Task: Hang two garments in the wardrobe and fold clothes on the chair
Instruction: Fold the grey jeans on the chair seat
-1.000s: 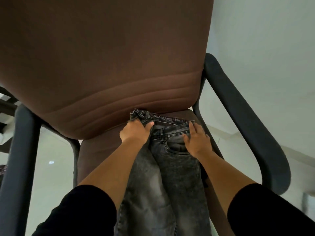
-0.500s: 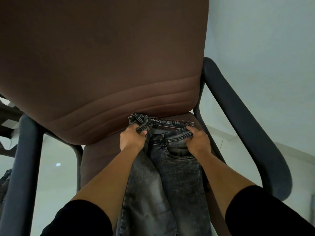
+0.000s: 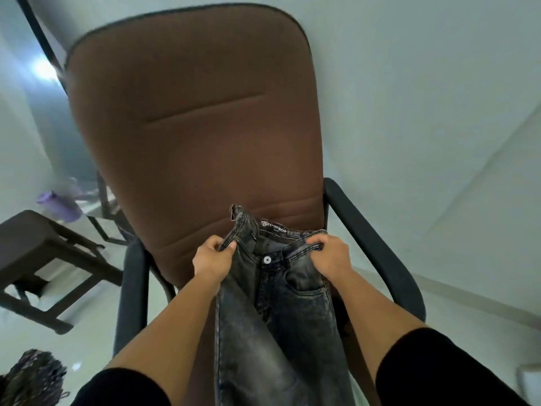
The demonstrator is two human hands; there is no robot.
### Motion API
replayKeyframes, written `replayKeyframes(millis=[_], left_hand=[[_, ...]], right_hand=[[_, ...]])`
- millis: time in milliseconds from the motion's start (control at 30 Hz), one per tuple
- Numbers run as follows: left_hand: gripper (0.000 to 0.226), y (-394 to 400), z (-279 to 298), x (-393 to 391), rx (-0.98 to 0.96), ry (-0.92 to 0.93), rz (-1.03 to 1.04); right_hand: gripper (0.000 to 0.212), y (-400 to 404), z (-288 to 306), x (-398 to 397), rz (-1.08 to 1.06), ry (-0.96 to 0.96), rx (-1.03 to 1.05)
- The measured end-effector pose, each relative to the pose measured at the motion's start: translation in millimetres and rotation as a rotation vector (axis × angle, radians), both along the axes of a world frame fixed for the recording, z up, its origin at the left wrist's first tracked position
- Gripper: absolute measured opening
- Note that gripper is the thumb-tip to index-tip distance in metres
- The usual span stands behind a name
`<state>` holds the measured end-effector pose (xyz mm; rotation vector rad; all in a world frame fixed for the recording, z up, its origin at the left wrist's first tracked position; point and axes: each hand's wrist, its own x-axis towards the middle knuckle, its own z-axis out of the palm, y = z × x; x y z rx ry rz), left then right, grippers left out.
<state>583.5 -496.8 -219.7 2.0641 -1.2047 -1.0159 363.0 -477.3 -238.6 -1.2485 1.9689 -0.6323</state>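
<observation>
Both hands grip the waistband of the dark grey acid-washed denim jeans [image 3: 278, 312] in front of the brown padded office chair with black armrests [image 3: 199, 127]

The left hand [image 3: 212, 259] pinches the waistband's 9 o'clock corner, thumb over curled fingers; the right hand [image 3: 330, 259] is curled round the 3 o'clock corner, so the jeans hang between the forearms, legs trailing toward 6 o'clock out of view. A risk, as I judge it: the heavy denim could slip from the lighter left pinch, or the hidden legs could twist and spoil the fold. The waistband gapes unbuttoned, showing a silver button, inner label and front pocket
</observation>
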Motion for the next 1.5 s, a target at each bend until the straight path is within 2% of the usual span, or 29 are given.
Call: replayKeyframes(millis=[233,367,400,500,600,733,800,867,933,1000,1100,1167,1300,1367,1500], left_hand=[[0.028,104,96,15,-0.242,0.366,-0.352],[0.023,152,145,25,-0.358,0.533,-0.559],[0.022,161,157,25,-0.383,0.547,-0.611],[0.022,185,195,23,-0.458,0.529,-0.765],[0.02,201,223,16,-0.563,0.463,-0.881],[0.013,222,254,10,-0.591,0.454,-1.004],[0.018,227,268,9,-0.64,0.445,-0.949],[0.026,225,283,11,-0.726,0.362,-0.744],[0.047,218,296,13,-0.766,0.314,-0.57],[0.076,213,309,10,-0.691,0.364,-0.538],[0.095,219,330,-7,-0.577,0.539,-0.607],[0.084,228,344,-20,-0.618,0.581,-0.625],[0.043,245,373,-40,-0.854,0.407,-0.459],[0.027,259,391,-52,-0.918,0.415,-0.428],[0.018,282,422,-69,-1.02,0.43,-0.377]], right_hand=[[0.012,86,112,39,-0.216,-0.129,-0.261],[0.058,137,191,72,-0.262,-0.211,-0.389],[0.058,148,209,79,-0.244,-0.22,-0.414],[0.034,188,262,93,-0.201,-0.196,-0.513],[0.037,215,298,93,-0.19,-0.188,-0.59],[0.023,240,330,83,-0.192,-0.033,-0.667],[0.022,253,341,75,-0.187,0.029,-0.672],[0.018,266,348,65,-0.161,0.02,-0.662],[0.017,280,356,53,-0.113,-0.042,-0.642],[0.017,294,365,39,-0.045,-0.12,-0.627],[0.019,312,384,16,0.033,-0.165,-0.647],[0.02,323,398,1,0.035,-0.167,-0.691],[0.025,339,416,-25,-0.032,-0.12,-0.832],[0.024,344,419,-32,-0.078,-0.186,-0.879],[0.063,352,418,-49,-0.082,-0.282,-0.883]])
